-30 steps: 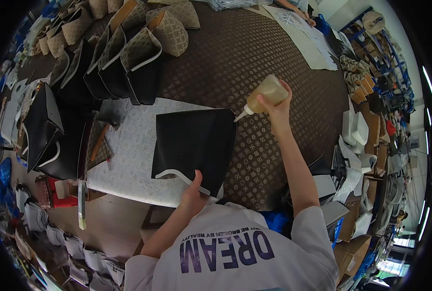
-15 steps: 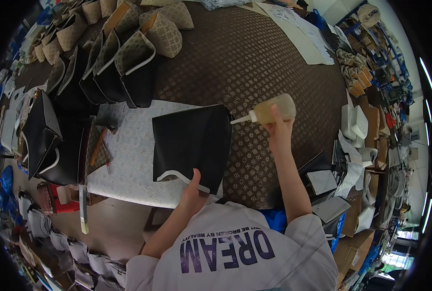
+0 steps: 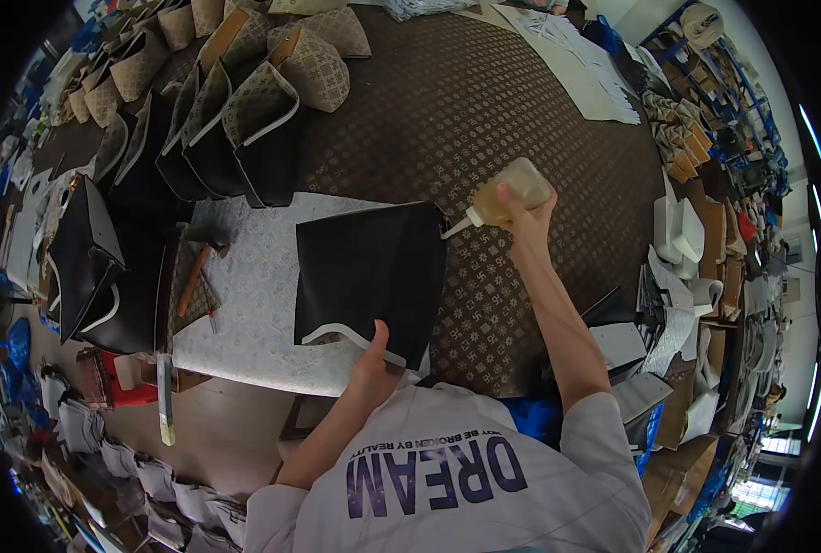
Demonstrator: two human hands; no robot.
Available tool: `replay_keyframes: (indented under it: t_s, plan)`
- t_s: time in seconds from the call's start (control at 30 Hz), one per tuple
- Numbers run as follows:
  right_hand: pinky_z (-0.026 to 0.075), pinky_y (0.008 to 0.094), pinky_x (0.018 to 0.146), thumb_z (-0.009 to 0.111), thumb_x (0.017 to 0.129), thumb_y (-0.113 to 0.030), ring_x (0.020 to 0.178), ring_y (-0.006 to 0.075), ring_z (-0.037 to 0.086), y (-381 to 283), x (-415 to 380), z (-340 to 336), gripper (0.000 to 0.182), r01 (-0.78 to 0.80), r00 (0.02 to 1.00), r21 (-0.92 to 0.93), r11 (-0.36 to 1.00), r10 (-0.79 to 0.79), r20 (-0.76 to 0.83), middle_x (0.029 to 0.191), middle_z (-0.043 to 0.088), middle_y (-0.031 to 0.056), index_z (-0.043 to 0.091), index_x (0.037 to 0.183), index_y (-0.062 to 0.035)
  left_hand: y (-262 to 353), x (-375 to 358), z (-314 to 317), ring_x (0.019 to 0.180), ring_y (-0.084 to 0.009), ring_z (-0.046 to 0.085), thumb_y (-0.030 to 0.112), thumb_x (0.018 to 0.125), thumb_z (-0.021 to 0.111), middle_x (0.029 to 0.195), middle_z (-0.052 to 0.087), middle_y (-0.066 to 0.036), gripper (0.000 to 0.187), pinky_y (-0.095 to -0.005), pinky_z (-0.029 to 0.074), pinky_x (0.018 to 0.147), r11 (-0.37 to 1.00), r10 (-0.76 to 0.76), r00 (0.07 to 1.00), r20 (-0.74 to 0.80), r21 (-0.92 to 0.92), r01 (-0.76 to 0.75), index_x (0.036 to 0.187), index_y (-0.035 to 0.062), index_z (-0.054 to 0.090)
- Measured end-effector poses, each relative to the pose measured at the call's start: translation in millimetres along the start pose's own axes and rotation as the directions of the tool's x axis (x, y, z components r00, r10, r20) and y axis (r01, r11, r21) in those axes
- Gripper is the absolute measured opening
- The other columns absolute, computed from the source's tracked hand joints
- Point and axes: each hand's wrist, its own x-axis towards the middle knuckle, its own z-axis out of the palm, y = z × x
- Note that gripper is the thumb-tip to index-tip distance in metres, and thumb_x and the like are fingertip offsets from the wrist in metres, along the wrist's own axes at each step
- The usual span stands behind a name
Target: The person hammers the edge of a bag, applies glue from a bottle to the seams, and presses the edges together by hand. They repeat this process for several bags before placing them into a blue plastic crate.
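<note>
A black leather bag panel (image 3: 371, 276) with a white curved edge lies in front of me, partly over a pale patterned sheet. My left hand (image 3: 375, 370) grips its near edge, thumb on top and the other fingers hidden beneath. My right hand (image 3: 528, 214) is wrapped round a translucent squeeze bottle (image 3: 512, 189) holding yellowish liquid. The bottle is tilted, and its thin white nozzle (image 3: 457, 227) meets the panel's right edge near the far corner. Whether liquid is coming out is too small to tell.
Several black bag pieces (image 3: 268, 161) with patterned lining stand at the far left, beside tan patterned ones (image 3: 314, 74). A hammer (image 3: 194, 281) rests on the pale sheet (image 3: 245, 318). More black pieces (image 3: 83, 244) sit left. Papers (image 3: 576, 64) lie at the back right.
My right hand has tipped the bottle more steeply, its base rising away from me. The nozzle stays at the panel's right edge. My left hand keeps its grip.
</note>
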Motion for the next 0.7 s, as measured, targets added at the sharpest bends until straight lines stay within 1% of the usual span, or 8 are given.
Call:
replay_keyframes:
  t_s: [0.1,0.2,0.3,0.4,0.5,0.6,0.7]
  plan:
    - [0.052,0.0431,0.078,0.081,0.072,-0.031,0.112,0.0275,0.048,8,1,-8,0.091,-0.035,0.999,0.007,0.999,0.035,-0.004,0.124,0.040,0.0139,0.018,0.135,-0.0098,-1,3,1,0.127,-0.0216,0.043,0.048,0.096,0.042,0.136,0.047,-0.007,0.059,-0.0365,0.032,0.107,1.000,-0.003,1.000,-0.009,-0.021,0.003,0.135,0.0035,0.041]
    - [0.052,0.0419,0.077,0.080,0.071,-0.033,0.111,0.0267,0.049,14,-8,-14,0.092,-0.080,0.997,0.039,0.996,0.080,0.009,0.123,0.041,0.0132,0.018,0.135,-0.0093,1,2,9,0.126,-0.0213,0.044,0.048,0.096,0.043,0.136,0.047,-0.007,0.059,-0.0365,0.033,0.106,1.000,0.021,1.000,-0.016,-0.008,-0.021,0.135,0.0048,0.041]
    - [0.051,0.0424,0.077,0.080,0.071,-0.033,0.111,0.0260,0.049,16,-21,-17,0.092,-0.082,0.997,0.073,0.994,0.081,0.011,0.123,0.041,0.0133,0.018,0.135,-0.0090,3,5,14,0.125,-0.0209,0.045,0.048,0.096,0.043,0.135,0.048,-0.006,0.058,-0.0363,0.034,0.106,1.000,0.010,1.000,0.015,-0.026,-0.010,0.135,0.0053,0.041]
    - [0.052,0.0421,0.078,0.080,0.072,-0.033,0.110,0.0255,0.050,18,-34,-22,0.092,-0.082,0.996,0.059,0.995,0.083,-0.020,0.121,0.042,0.0127,0.018,0.135,-0.0087,1,10,15,0.125,-0.0206,0.045,0.047,0.096,0.042,0.135,0.048,-0.006,0.058,-0.0355,0.033,0.106,0.998,0.029,0.999,0.046,-0.052,-0.027,0.135,0.0050,0.041]
    - [0.052,0.0416,0.077,0.079,0.073,-0.033,0.110,0.0250,0.049,17,-49,-23,0.089,-0.083,0.996,0.121,0.989,0.087,-0.027,0.121,0.042,0.0122,0.019,0.134,-0.0091,2,12,22,0.125,-0.0205,0.044,0.047,0.096,0.041,0.135,0.047,-0.006,0.057,-0.0349,0.031,0.107,0.997,-0.001,0.998,-0.063,-0.071,-0.004,0.135,0.0047,0.041]
    - [0.052,0.0413,0.076,0.079,0.074,-0.033,0.111,0.0241,0.049,18,-61,-27,0.087,-0.096,0.994,0.151,0.984,0.104,-0.044,0.121,0.042,0.0115,0.020,0.134,-0.0096,0,18,21,0.126,-0.0204,0.044,0.046,0.097,0.040,0.136,0.047,-0.006,0.057,-0.0348,0.031,0.108,0.994,0.023,1.000,-0.015,-0.108,-0.024,0.135,0.0044,0.040]
    - [0.051,0.0402,0.077,0.078,0.075,-0.033,0.112,0.0228,0.048,21,-73,-33,0.086,-0.069,0.996,0.182,0.981,0.078,-0.045,0.123,0.040,0.0108,0.020,0.134,-0.0102,-1,20,22,0.125,-0.0204,0.044,0.044,0.097,0.040,0.135,0.048,-0.006,0.054,-0.0346,0.032,0.107,0.987,0.074,0.997,0.038,-0.145,-0.067,0.134,0.0045,0.041]
